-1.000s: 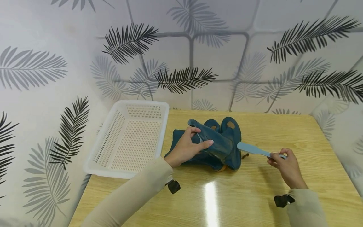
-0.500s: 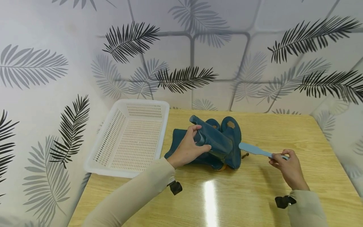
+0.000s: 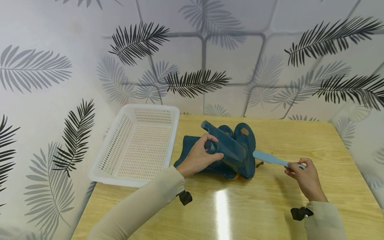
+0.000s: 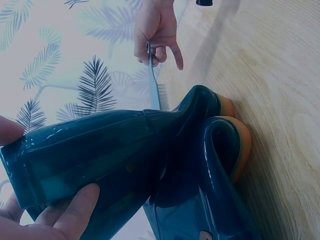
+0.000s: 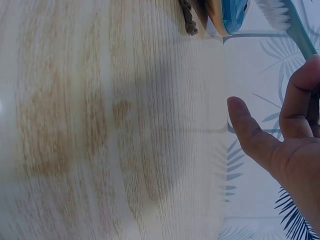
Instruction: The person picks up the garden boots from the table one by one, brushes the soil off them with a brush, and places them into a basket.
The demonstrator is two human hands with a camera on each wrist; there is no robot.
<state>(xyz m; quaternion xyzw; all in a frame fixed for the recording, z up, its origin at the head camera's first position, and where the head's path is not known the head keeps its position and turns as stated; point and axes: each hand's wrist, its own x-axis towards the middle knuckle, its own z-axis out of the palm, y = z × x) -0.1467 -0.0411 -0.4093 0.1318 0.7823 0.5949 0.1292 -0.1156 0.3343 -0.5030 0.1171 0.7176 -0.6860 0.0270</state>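
A pair of dark teal rubber boots lies on the wooden table in the head view. My left hand [image 3: 199, 156] pinches the shaft rim of the upper boot [image 3: 229, 143], thumb on one side and fingers on the other. Partly under it rests the lower boot [image 4: 225, 175], whose orange sole edge shows in the left wrist view. My right hand [image 3: 304, 176] holds a light blue brush [image 3: 268, 157] by its handle. The brush's head is at the boots' foot end, its white bristles [image 5: 274, 14] facing down; whether they touch the boot cannot be told.
A white perforated plastic basket [image 3: 142, 150] stands left of the boots. Small dark brown clumps [image 3: 259, 164] lie on the table [image 3: 300, 136] beside the boots, near the brush head. A wall with a leaf pattern [image 3: 198, 83] rises behind the table.
The upper boot's shaft rim has shifted slightly up and right, and my left fingers have moved a little on it. The brush has moved slightly to the right.
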